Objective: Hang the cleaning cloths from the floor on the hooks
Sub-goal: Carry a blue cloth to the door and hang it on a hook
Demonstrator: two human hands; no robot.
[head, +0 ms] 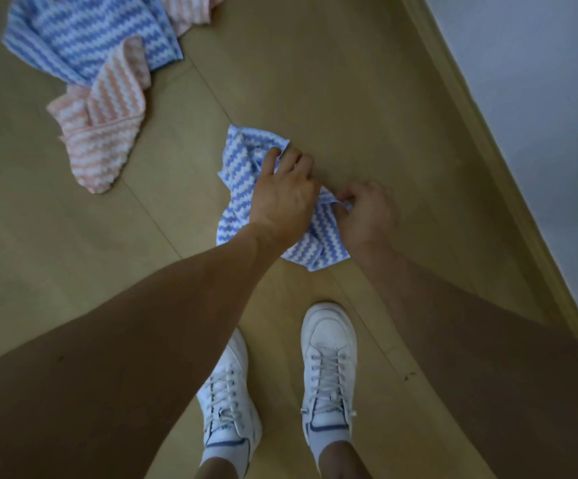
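A crumpled blue-and-white zigzag cloth [237, 174] hangs between my two hands just above the wooden floor. My left hand [286, 195] grips its upper folds with curled fingers. My right hand [367, 210] pinches an edge of the same cloth on its right side. Further away on the floor lie a pink-and-white cloth [101, 133] and a larger blue-and-white cloth [90, 32]. Another pink-and-white cloth [191, 10] peeks in at the top edge. No hooks are in view.
My two white sneakers [327, 371] stand on the wooden floor [349, 81] below the hands. A wooden skirting board [488, 140] and a pale wall [540, 81] run along the right side.
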